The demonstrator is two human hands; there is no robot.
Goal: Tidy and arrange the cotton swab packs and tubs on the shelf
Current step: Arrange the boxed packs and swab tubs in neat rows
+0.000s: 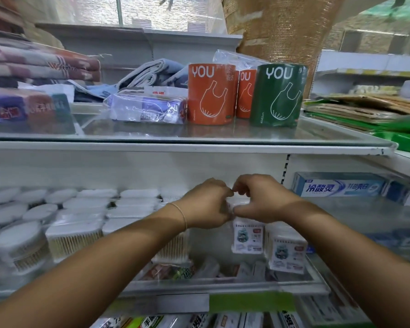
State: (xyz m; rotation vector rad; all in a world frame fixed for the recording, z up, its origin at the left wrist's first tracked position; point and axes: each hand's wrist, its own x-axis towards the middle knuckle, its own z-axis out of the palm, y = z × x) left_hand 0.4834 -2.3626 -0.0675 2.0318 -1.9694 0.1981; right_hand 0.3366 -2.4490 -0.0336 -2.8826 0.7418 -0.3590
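Left hand and right hand meet mid-shelf. Fingers curled, pinching top of clear rectangular cotton swab pack with white label. Similar second pack just beside, at its 4 o'clock. Round white-lidded tubs at 9 o'clock.

We see a white shelf with a clear front rail. At its left stand round clear tubs of wooden cotton swabs, with rectangular clear cotton swab packs beside them. White labelled cotton swab packs stand upright at the right. The glass-topped shelf above bears orange paper-wrapped rolls and a green paper-wrapped roll.
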